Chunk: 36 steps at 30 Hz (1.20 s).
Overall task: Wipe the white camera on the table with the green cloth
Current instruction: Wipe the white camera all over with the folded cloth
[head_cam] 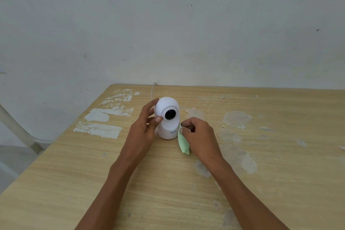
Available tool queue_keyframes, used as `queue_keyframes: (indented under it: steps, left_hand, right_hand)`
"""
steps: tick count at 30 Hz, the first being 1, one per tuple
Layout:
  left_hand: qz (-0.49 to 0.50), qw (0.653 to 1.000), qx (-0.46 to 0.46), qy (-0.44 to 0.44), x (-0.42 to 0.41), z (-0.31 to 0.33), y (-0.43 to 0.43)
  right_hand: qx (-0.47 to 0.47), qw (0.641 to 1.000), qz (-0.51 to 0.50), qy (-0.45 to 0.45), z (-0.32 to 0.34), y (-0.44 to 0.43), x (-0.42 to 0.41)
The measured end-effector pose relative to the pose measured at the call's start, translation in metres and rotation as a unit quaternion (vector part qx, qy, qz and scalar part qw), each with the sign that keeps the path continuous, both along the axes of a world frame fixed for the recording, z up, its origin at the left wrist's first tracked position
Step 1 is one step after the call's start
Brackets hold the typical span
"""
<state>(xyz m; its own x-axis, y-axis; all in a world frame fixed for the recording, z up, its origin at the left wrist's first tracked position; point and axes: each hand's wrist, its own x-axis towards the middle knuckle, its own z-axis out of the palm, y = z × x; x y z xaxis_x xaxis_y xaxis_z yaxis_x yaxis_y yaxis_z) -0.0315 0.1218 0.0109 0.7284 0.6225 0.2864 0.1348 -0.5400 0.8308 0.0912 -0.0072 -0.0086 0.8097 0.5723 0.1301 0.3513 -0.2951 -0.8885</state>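
Note:
The white camera [167, 117] stands upright on the wooden table [261, 155], with its dark round lens facing me. My left hand [144, 125] grips the camera's rounded head from the left, thumb on the front beside the lens and fingers behind. My right hand [198, 134] is just right of the camera's base, fingers closed on the green cloth [183, 142]. The cloth hangs out of the hand's left side down to the tabletop. It sits close to the base; whether it touches the camera I cannot tell.
A thin white cable [153, 89] runs from behind the camera over the table's far edge. The tabletop has white patches where the surface has peeled [100, 129]. A pale wall [168, 24] stands behind, and the table's left edge drops to the floor [11, 164].

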Motion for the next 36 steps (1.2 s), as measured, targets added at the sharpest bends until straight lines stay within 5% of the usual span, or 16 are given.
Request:
queue_keyframes:
  steps: [9,18,27,36]
  left_hand:
    - [0.065,0.997,0.049,0.015,0.011,0.035,-0.014]
    - [0.068,0.994,0.063,0.065,0.02,0.05,-0.009]
    - [0.073,0.994,0.052,0.06,0.021,0.049,-0.01]
    - [0.071,0.994,0.051,0.07,0.024,0.051,-0.011]
  right_hand:
    - [-0.012,0.998,-0.02,-0.063,-0.005,-0.001,-0.003]
    - [0.122,0.992,0.023,-0.031,0.04,0.018,0.024]
    - [-0.042,0.997,0.055,-0.028,0.008,0.014,0.023]
    - [0.022,1.0,0.013,-0.012,-0.006,0.0,-0.018]
